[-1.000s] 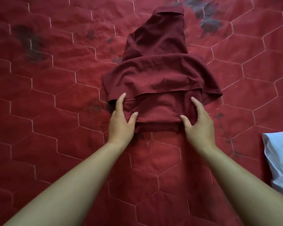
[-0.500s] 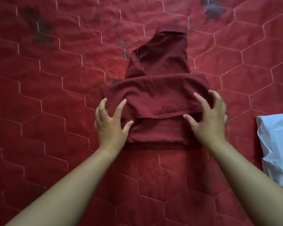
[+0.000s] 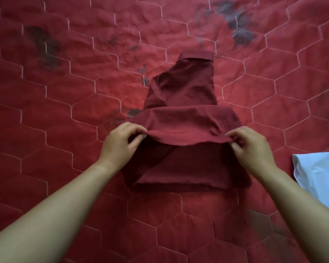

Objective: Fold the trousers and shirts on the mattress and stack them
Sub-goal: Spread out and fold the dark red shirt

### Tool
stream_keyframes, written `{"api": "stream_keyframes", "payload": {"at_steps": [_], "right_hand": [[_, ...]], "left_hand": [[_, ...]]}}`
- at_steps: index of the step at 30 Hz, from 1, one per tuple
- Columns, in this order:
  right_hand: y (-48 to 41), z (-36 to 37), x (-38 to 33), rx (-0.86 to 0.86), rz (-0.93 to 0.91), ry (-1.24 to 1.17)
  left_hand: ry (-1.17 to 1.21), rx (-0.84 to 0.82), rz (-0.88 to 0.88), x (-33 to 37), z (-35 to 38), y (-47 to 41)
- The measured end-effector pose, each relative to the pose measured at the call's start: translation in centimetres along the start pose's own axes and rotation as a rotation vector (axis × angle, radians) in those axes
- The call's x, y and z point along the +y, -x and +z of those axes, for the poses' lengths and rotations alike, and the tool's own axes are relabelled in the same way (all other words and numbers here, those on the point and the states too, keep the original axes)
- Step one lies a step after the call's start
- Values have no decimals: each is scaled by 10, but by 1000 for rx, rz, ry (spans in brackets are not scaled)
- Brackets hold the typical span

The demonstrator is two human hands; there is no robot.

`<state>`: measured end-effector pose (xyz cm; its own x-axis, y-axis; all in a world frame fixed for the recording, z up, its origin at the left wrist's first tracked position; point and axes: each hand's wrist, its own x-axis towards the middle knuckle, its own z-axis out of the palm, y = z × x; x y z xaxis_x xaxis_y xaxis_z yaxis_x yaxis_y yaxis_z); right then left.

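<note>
Left hand [image 3: 122, 143] and right hand [image 3: 253, 147] pinch the maroon garment's [image 3: 182, 122] folded edge above the red mattress [image 3: 65, 111].

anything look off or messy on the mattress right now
Dark grey stains mark the mattress, heaviest at top right and upper left. The maroon garment, pinched by the left hand and right hand, is simply mid-fold.

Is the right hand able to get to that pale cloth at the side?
Probably yes, once it lets go: the right hand pinches the edge of the dark red garment, and only bare red mattress lies between it and the pale cloth.
</note>
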<state>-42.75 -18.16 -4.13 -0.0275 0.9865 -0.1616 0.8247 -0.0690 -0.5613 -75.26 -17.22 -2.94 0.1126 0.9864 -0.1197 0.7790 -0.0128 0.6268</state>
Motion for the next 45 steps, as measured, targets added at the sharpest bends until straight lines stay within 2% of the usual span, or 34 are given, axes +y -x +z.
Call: {"api": "stream_keyframes", "payload": {"at_steps": [4,6,8,10,13,16,18,21,25,28,32,37,41,43,45], "right_hand": [[-64,-35,-28,241,-94,-30],[-101,-52,-41,291,-118,-5],[-119,-59,-48,310,-122,-2],[-111,-53,-47,297,-115,-25],[-65,-29,-27,161,-22,-29],[-10,-6,3,54,130,-9],[21,4,19,11,204,-31],[55,14,38,-35,237,-49],[76,14,48,7,278,-100],[82,10,58,82,246,-81],[83,5,68,111,300,-134],[45,6,49,64,143,-184],[14,15,35,-19,86,-85],[4,13,35,35,91,-69],[-4,5,38,166,121,-125]], "left_hand": [[8,211,-23,18,-24,-57],[-30,316,-88,27,-34,-90],[-104,350,-159,35,-36,-100],[-129,305,-122,40,-26,-87],[-14,58,-19,39,6,-38],[-11,-191,-76,28,36,16],[-60,-261,-124,22,48,36],[-132,-222,-125,22,54,47],[-203,-149,-105,41,62,49],[-173,-149,-72,61,75,48],[-127,-200,-7,85,97,49],[-150,-317,10,98,121,59],[-150,-260,-24,94,128,57],[-113,-231,-32,94,128,54],[-25,-178,-32,94,123,51]]}}
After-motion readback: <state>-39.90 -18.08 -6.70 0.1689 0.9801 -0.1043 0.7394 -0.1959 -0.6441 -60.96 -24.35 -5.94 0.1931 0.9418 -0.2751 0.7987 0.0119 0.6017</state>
